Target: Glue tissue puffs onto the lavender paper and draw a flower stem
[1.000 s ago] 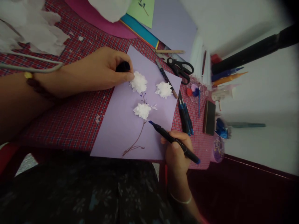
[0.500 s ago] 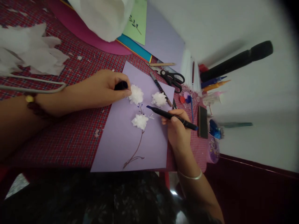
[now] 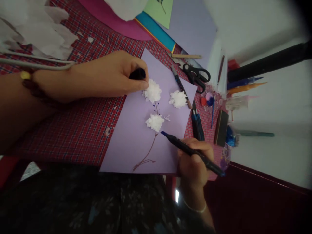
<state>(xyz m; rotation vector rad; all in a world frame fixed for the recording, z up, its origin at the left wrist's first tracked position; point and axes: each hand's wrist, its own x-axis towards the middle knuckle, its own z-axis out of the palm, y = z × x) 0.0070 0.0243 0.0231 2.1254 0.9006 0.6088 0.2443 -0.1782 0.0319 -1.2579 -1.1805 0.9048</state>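
Observation:
On a sheet of purple paper (image 3: 126,139) lie several white crumpled-paper flowers, with a brown stem (image 3: 153,143) drawn beneath them. My right hand (image 3: 196,161) grips a marker (image 3: 187,149), its blue tip above the paper beside the stem, just below the lower flower (image 3: 155,123). My left hand (image 3: 129,74) is closed around a black marker cap (image 3: 138,74). Its fingertips touch the edge of the upper flower (image 3: 153,91). A third flower (image 3: 178,98) sits to the right. Small blue marks show on the stem between the upper and lower flowers.
Right of the paper lie black-handled scissors (image 3: 197,76), a brown-tipped pen (image 3: 180,84), a cutter (image 3: 198,126) and a dark box-like block (image 3: 221,128). White paper pieces (image 3: 48,29) spread over the checked cloth (image 3: 73,130) at upper left. A pink round sheet (image 3: 117,24) lies at the back.
My right hand has brought the marker down toward the lower stem, away from the gap between the flowers. My left hand keeps its place by the upper flower. The whole view has shifted.

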